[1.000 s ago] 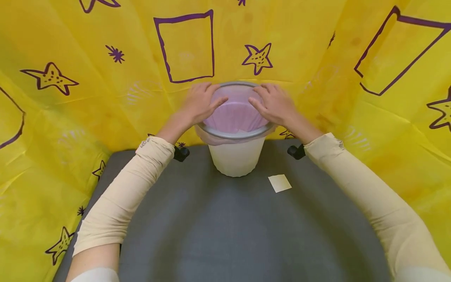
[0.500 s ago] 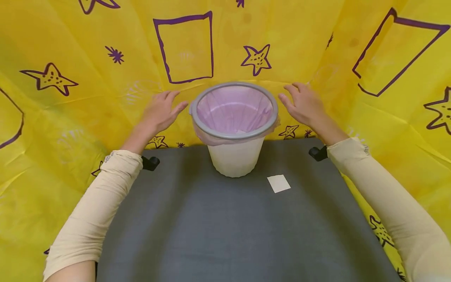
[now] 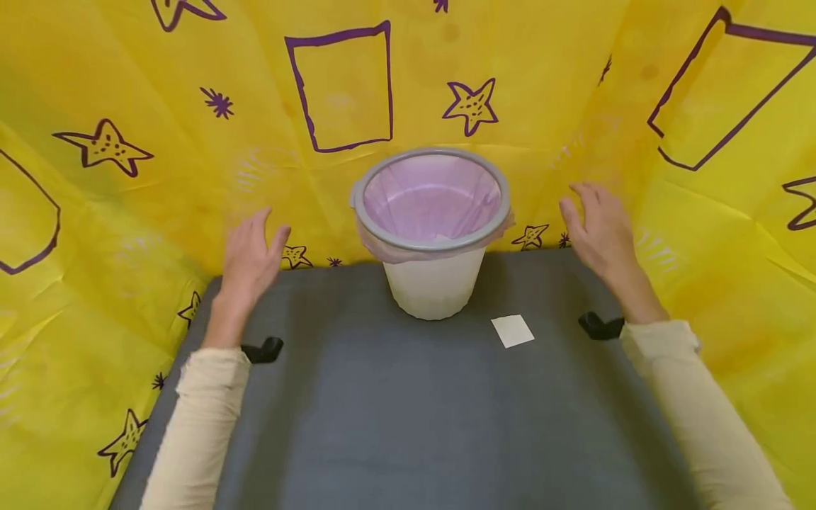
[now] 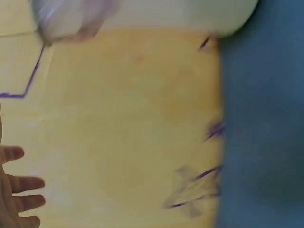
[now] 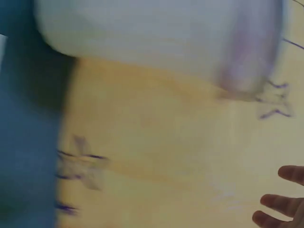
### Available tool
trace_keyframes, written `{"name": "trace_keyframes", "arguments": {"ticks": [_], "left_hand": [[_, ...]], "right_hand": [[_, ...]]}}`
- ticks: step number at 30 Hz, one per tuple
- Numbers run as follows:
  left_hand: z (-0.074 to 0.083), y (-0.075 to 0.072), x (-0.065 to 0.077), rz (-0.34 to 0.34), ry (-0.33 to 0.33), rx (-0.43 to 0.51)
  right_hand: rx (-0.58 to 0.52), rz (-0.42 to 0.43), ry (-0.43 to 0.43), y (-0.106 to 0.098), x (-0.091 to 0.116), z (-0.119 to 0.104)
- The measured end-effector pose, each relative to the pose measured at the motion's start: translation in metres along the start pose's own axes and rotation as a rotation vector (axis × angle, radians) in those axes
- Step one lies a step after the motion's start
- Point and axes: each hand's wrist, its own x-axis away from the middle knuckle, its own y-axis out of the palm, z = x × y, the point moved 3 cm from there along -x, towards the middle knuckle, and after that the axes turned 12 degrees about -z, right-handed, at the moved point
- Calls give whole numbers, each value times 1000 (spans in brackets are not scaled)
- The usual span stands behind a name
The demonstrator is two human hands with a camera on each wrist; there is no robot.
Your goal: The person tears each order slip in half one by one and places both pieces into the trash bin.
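Observation:
A white trash bin (image 3: 433,289) with a grey rim ring stands upright at the back of the table. It is lined with a pinkish-purple trash bag (image 3: 433,198), whose edge is folded out under the ring. My left hand (image 3: 248,258) is held in the air left of the bin, fingers spread and touching nothing. On the other side, my right hand (image 3: 602,230) hovers apart from the bin with relaxed, empty fingers. In the left wrist view the fingers (image 4: 29,184) show at the left edge; the bin (image 4: 161,14) is blurred at the top.
A small pale square of paper (image 3: 513,331) lies on the grey tabletop (image 3: 408,411), front right of the bin. Yellow cloth (image 3: 535,64) with purple drawings hangs close behind the bin and along both sides. Black wrist camera mounts (image 3: 601,326) jut inward from both sleeves.
Both hands have left the rim of the bin, moving outward to either side and then back toward the person. The bin, bag and paper stay in place.

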Motion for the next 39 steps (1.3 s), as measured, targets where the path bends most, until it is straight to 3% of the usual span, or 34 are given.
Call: {"name": "trace_keyframes", "arguments": {"ticks": [3,5,7,10,14,17,19,23,31,39], "left_hand": [[-8,43,29,16,-38,41],[-11,64,38,7,-49,55],[-11,79,42,11,-55,63],[-8,95,49,42,-74,94],[-1,129,74,101,-142,173],[7,159,95,91,-179,229],[12,174,102,72,-184,248],[17,188,103,58,-173,272],[27,194,96,20,-156,246],[82,233,91,-75,35,189]], "right_hand": [[-4,-16,25,34,31,18],[-2,-31,44,50,40,26],[5,-13,52,59,45,29],[25,83,63,67,54,32],[5,173,148,95,90,32],[-40,138,212,124,117,31],[-49,99,221,139,126,31],[-61,75,221,152,131,32],[-49,55,222,150,131,34],[8,-26,189,169,124,27]]}}
